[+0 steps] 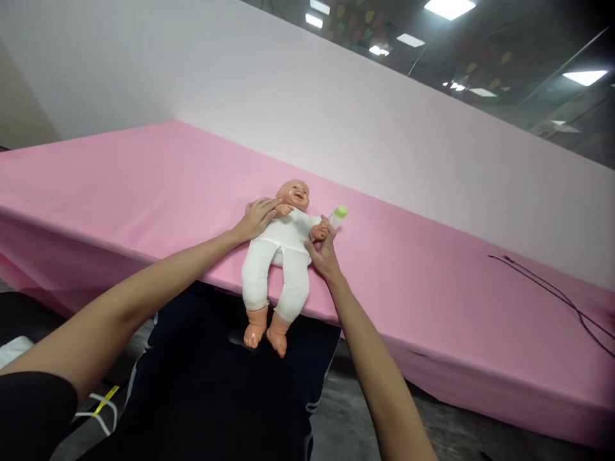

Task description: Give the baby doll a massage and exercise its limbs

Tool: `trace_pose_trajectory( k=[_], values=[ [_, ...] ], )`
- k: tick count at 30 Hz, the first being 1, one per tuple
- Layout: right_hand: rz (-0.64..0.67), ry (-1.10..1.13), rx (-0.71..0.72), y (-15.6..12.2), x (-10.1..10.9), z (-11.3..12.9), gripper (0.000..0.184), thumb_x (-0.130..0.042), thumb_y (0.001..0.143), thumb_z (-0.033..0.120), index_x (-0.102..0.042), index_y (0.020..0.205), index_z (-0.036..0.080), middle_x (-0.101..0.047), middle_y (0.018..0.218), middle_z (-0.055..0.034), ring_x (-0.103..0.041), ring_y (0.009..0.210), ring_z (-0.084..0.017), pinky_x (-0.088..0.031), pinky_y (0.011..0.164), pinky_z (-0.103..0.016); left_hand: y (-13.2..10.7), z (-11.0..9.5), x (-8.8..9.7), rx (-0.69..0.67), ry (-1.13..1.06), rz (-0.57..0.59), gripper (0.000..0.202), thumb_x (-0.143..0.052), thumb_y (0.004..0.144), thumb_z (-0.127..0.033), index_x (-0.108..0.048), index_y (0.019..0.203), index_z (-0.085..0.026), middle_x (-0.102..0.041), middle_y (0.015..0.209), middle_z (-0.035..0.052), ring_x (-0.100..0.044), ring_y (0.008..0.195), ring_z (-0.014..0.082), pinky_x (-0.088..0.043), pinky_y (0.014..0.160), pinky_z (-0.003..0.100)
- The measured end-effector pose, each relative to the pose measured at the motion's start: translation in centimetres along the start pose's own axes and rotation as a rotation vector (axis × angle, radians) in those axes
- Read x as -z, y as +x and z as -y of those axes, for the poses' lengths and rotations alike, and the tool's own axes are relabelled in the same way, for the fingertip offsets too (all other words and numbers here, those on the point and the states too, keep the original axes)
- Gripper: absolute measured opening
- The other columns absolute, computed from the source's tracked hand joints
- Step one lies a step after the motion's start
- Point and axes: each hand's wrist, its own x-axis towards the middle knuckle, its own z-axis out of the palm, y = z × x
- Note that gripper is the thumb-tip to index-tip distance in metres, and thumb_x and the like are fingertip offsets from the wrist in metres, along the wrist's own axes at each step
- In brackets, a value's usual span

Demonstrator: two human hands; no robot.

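A baby doll (281,246) in a white suit lies on its back on the pink-covered table (144,173), legs hanging over the near edge. My left hand (254,218) rests flat on the doll's shoulder and upper arm, fingers stretched out. My right hand (323,246) is at the doll's other side, fingers closed around the doll's hand and wrist. Just beyond that hand lies a small bottle with a green cap (339,214), touching or nearly touching my fingertips.
A pale pink backdrop (336,109) rises behind the table. A thin black cable (548,288) trails across the cloth at the right. My dark-trousered lap (216,384) sits below the table edge, above grey floor.
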Motion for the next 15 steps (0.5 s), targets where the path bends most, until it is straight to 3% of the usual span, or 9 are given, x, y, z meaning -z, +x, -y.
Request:
trace_pose_trajectory(
  k=[4, 7, 11, 15],
  values=[
    [0.108, 0.014, 0.022, 0.1, 0.6, 0.2, 0.066, -0.057, 0.094, 0.071, -0.055, 0.145, 0.030, -0.035, 0.167, -0.0085, -0.028, 0.157, -0.029, -0.028, 0.127, -0.053, -0.4, 0.9, 0.4, -0.042, 0.026, 0.074, 0.050, -0.038, 0.107, -0.050, -0.058, 0.146, -0.027, -0.059, 0.152, 0.0073, -0.048, 0.142, 0.0256, -0.030, 0.123, 0.048],
    [0.131, -0.026, 0.037, 0.4, 0.2, 0.4, 0.063, -0.046, 0.098, 0.073, -0.062, 0.142, 0.031, -0.039, 0.165, -0.0073, -0.029, 0.157, -0.029, -0.026, 0.128, -0.053, -0.4, 1.3, 0.6, -0.050, 0.007, 0.084, 0.049, -0.040, 0.107, -0.048, -0.058, 0.146, -0.026, -0.060, 0.151, 0.0075, -0.049, 0.142, 0.0246, -0.032, 0.123, 0.047],
    [0.010, -0.063, 0.035, 0.7, -1.0, 0.7, 0.061, -0.041, 0.101, 0.070, -0.064, 0.140, 0.028, -0.051, 0.148, -0.0115, -0.046, 0.144, -0.027, -0.031, 0.125, -0.050, -0.3, 1.1, 0.6, -0.012, 0.015, 0.047, 0.045, -0.042, 0.106, -0.043, -0.062, 0.142, -0.026, -0.065, 0.145, 0.0077, -0.054, 0.136, 0.0259, -0.034, 0.120, 0.049],
    [-0.164, 0.005, -0.048, 0.8, -1.5, 0.8, 0.059, -0.041, 0.101, 0.071, -0.063, 0.133, 0.026, -0.062, 0.130, -0.0111, -0.055, 0.128, -0.028, -0.042, 0.116, -0.049, -0.4, 0.5, 0.8, 0.027, -0.033, -0.067, 0.038, -0.049, 0.103, -0.040, -0.065, 0.132, -0.022, -0.071, 0.134, 0.0107, -0.063, 0.124, 0.0269, -0.042, 0.111, 0.046]
  ],
)
